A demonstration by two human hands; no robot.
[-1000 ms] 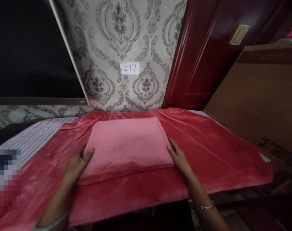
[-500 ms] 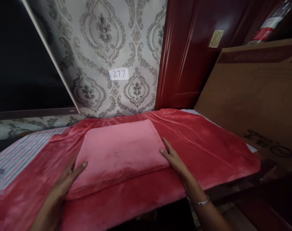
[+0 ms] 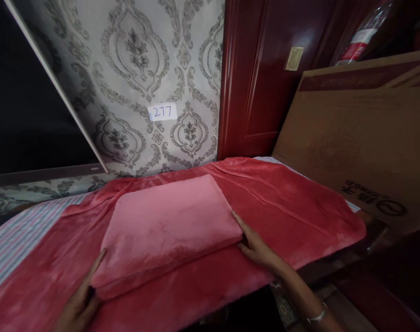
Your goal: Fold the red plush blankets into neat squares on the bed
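A folded pink plush blanket (image 3: 168, 221) lies as a thick, flat rectangle on a red plush cloth (image 3: 279, 207). My left hand (image 3: 80, 295) rests against its near left corner, with the index finger stretched along the side edge and some fingers hidden. At the opposite side my right hand (image 3: 256, 242) touches the near right corner, its fingers apart and partly tucked against the edge. Neither hand grips the blanket. A bracelet (image 3: 316, 314) circles my right wrist.
A striped cloth (image 3: 33, 226) shows under the red one. To the right leans a large cardboard box (image 3: 351, 133), with a plastic bottle (image 3: 358, 41) behind its top. A dark screen (image 3: 33, 101) stands at left, and a patterned wall (image 3: 137, 69) bearing a "277" label (image 3: 163, 111) rises behind.
My thumbs have left the blanket's top surface. Both hands have slid down to its near side corners. The view has shifted slightly to the right.
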